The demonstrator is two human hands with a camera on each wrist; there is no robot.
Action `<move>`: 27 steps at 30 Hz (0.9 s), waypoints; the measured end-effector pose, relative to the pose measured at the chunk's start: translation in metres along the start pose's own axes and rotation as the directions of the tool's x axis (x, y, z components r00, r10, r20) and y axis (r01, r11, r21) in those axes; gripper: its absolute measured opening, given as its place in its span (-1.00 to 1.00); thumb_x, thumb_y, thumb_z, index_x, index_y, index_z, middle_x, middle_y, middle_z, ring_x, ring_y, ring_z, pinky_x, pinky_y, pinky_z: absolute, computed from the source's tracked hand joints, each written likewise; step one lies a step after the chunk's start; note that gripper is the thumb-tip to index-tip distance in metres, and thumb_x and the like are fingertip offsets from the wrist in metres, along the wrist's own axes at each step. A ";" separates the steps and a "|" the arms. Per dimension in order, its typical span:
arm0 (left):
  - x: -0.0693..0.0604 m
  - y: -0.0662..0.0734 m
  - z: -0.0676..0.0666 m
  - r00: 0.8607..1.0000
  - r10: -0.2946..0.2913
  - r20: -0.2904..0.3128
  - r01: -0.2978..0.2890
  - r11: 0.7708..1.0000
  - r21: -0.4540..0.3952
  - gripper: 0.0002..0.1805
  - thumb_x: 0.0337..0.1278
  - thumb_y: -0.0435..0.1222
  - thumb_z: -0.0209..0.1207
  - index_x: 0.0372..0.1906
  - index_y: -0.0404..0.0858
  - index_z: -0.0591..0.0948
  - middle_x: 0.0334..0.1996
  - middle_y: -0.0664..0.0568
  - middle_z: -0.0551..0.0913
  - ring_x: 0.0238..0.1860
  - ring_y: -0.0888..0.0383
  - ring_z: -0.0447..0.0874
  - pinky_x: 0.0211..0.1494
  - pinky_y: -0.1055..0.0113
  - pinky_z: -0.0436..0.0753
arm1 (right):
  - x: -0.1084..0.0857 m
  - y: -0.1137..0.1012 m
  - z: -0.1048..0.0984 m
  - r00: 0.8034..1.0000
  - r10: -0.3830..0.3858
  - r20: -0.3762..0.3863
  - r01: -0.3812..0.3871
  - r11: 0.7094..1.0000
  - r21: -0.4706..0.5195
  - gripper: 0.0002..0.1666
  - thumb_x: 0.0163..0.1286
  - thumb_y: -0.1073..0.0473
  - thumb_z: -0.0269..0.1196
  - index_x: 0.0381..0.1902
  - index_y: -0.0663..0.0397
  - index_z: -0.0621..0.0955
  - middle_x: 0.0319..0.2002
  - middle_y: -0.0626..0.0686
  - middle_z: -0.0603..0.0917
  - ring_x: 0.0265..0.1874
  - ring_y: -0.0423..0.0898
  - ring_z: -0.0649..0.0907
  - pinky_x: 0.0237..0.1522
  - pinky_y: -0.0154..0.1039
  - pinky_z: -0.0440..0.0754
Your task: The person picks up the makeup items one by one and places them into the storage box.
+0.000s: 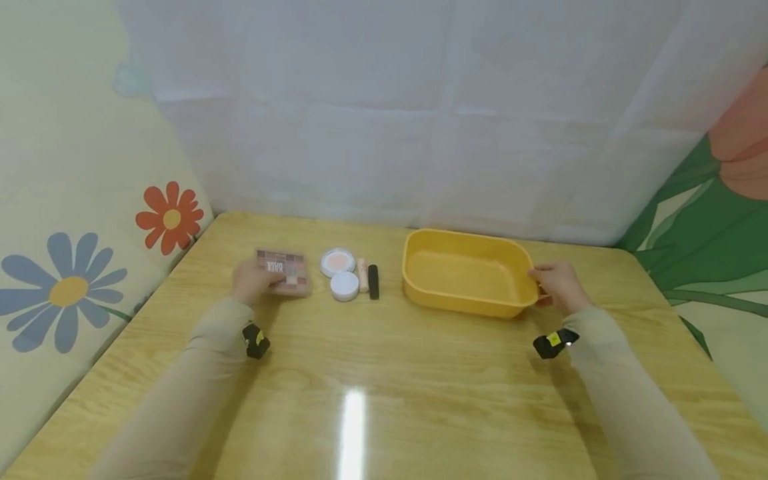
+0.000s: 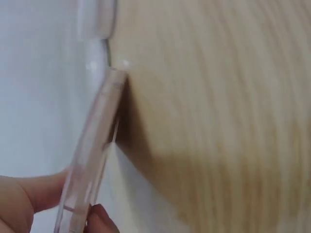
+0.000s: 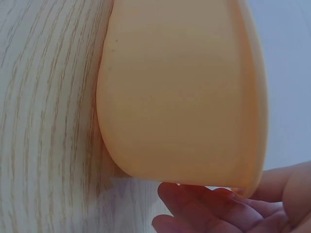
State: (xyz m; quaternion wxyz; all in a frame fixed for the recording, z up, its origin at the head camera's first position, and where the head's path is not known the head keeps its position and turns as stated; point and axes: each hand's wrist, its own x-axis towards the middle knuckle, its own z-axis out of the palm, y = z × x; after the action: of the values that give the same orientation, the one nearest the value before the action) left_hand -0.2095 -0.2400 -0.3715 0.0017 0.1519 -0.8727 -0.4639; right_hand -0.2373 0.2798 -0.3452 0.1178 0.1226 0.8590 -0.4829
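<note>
In the head view my left hand pinches an eyeshadow palette by its left side. The left wrist view shows that palette edge-on, tilted, with the thumb on one face and a finger on the other. My right hand grips the right end of a yellow plastic basin, which rests on the table. From the right wrist view, the thumb is over the basin's rim and the fingers are curled under it at the end of the basin wall.
Between palette and basin lie an open-faced powder compact, a round white case, a pale pink tube and a black tube. They sit on a wooden table, with a white cloth hanging behind.
</note>
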 end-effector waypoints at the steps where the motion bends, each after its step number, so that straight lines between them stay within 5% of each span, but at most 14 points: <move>1: -0.002 0.001 -0.002 0.999 -0.026 0.019 0.027 0.999 -0.041 -0.56 0.14 -0.41 0.20 0.03 -0.67 0.44 -0.23 -0.28 0.56 -0.26 0.02 0.52 -0.07 0.24 0.59 | 0.000 0.000 0.000 1.000 -0.002 0.000 0.002 1.000 0.004 -0.39 0.51 0.25 -0.06 0.32 0.67 0.17 -0.08 0.30 0.50 -0.51 -0.27 0.56 -0.34 -0.19 0.73; 5: -0.007 0.006 -0.011 0.988 -0.112 0.103 0.131 0.969 -0.209 -0.63 0.22 -0.49 0.06 0.07 -0.66 0.42 -0.34 -0.05 0.53 -0.42 0.25 0.47 -0.37 0.51 0.57 | -0.001 0.000 0.001 1.000 -0.005 0.000 0.005 1.000 0.002 -0.39 0.51 0.25 -0.05 0.32 0.66 0.17 -0.08 0.29 0.51 -0.51 -0.27 0.56 -0.35 -0.19 0.73; 11: -0.013 0.007 -0.021 0.972 -0.147 0.184 0.208 0.901 -0.382 -0.79 0.28 -0.52 0.00 -0.04 -0.57 0.44 -0.50 0.11 0.48 -0.58 0.32 0.38 -0.54 0.54 0.46 | -0.002 0.000 0.000 1.000 -0.004 0.002 0.004 1.000 -0.011 -0.39 0.52 0.24 -0.05 0.32 0.65 0.17 -0.06 0.31 0.50 -0.48 -0.25 0.56 -0.32 -0.17 0.73; 19: -0.019 0.009 -0.024 0.956 -0.142 0.255 0.258 0.818 -0.514 -0.46 0.37 -0.50 -0.11 0.35 -0.66 0.09 -0.19 -0.05 0.39 -0.47 0.33 0.40 -0.45 0.55 0.48 | -0.002 0.000 0.001 1.000 -0.015 -0.005 0.015 1.000 -0.001 -0.41 0.51 0.25 -0.05 0.30 0.67 0.20 -0.18 0.21 0.55 -0.52 -0.26 0.57 -0.34 -0.16 0.73; 27: -0.020 0.010 -0.030 0.942 -0.116 0.316 0.273 0.809 -0.520 -0.39 0.44 -0.44 -0.17 0.44 -0.58 -0.05 0.18 -0.21 0.31 -0.24 0.38 0.45 -0.17 0.60 0.57 | -0.002 0.001 0.002 1.000 -0.018 -0.004 0.018 1.000 0.022 -0.41 0.51 0.26 -0.04 0.29 0.68 0.19 -0.33 0.08 0.56 -0.55 -0.26 0.57 -0.42 -0.20 0.72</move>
State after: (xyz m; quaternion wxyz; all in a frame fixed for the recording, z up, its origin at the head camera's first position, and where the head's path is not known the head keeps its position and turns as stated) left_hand -0.1885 -0.2538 -0.3428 -0.1206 0.1697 -0.6712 -0.7114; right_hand -0.2347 0.2785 -0.3456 0.1104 0.1173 0.8548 -0.4933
